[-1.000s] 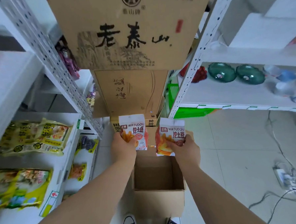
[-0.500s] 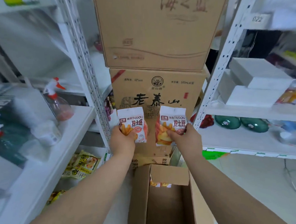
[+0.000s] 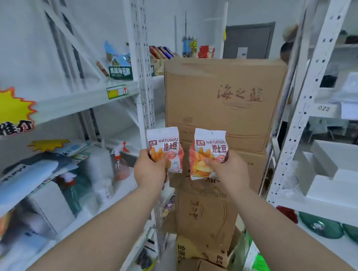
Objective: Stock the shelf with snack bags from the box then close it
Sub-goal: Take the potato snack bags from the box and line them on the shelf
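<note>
1. Two bags are held up side by side in mid-air, close together but apart, both upright with their printed fronts to the camera.
2. The left bag (image 3: pixel 164 140) is in the left grip (image 3: pixel 151 172), whose fingers curl round its lower part.
3. The right bag (image 3: pixel 211 142) is in the right grip (image 3: pixel 227 170), pinched at its lower half with the thumb across the front.
4. Both bags hang in front of a stack of cartons (image 3: pixel 224 104) that stands in the aisle between two white racks.
5. The box (image 3: pixel 210 268) lies at the bottom edge, below the arms; only a brown flap of it shows.
6. The left rack (image 3: pixel 145 95) stands just left of the left bag. Its upper shelf (image 3: pixel 78 99) carries a green snack pack (image 3: pixel 119 71) and a price tag (image 3: pixel 117 92) on its front edge.
7. The shelf below holds a spray bottle (image 3: pixel 119 163) with a red trigger, white cartons and blurred packs nearer the camera.
8. A yellow starburst sign (image 3: pixel 6 105) sits at the far left.
9. The right rack (image 3: pixel 309 99) holds white foam blocks (image 3: pixel 331 168), with green bowls (image 3: pixel 324 225) on the shelf below them.
10. A grey door (image 3: pixel 250 40) shows in the back wall above the cartons.
</note>
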